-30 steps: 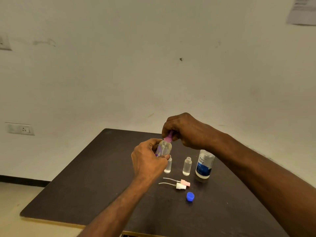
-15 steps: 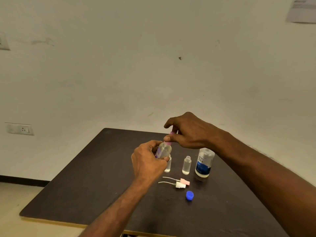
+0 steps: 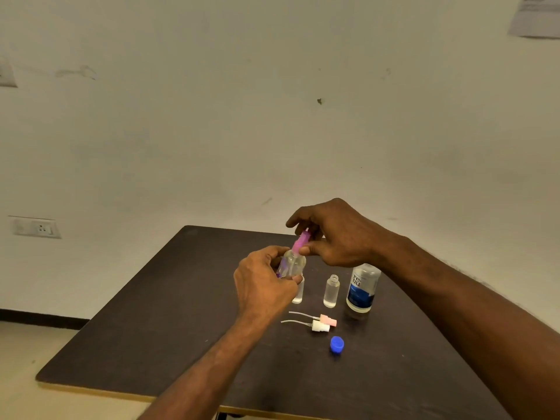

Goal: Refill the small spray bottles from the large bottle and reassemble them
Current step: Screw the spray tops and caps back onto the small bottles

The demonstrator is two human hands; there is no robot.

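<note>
Head view: dark table [image 3: 157, 322] carries large bottle [image 3: 362, 287], uncapped; left hand [image 3: 263, 283] grips clear spray bottle [image 3: 292, 263] above table; right hand [image 3: 333, 234] pinches its pink sprayer [image 3: 300, 241]; two open small bottles [image 3: 331, 291], two loose sprayers [image 3: 321, 323], blue cap [image 3: 336, 345] lie nearby.

left hand [image 3: 263, 286] wraps a clear spray bottle [image 3: 292, 263] above the dark table [image 3: 151, 313], tilted a touch, while the right hand [image 3: 336, 234] pinches its purple spray top [image 3: 301, 241]. behind it one open small bottle [image 3: 331, 291] stands beside the large bottle [image 3: 362, 289]. two loose spray heads [image 3: 321, 323] lie near a blue cap [image 3: 337, 345].
</note>
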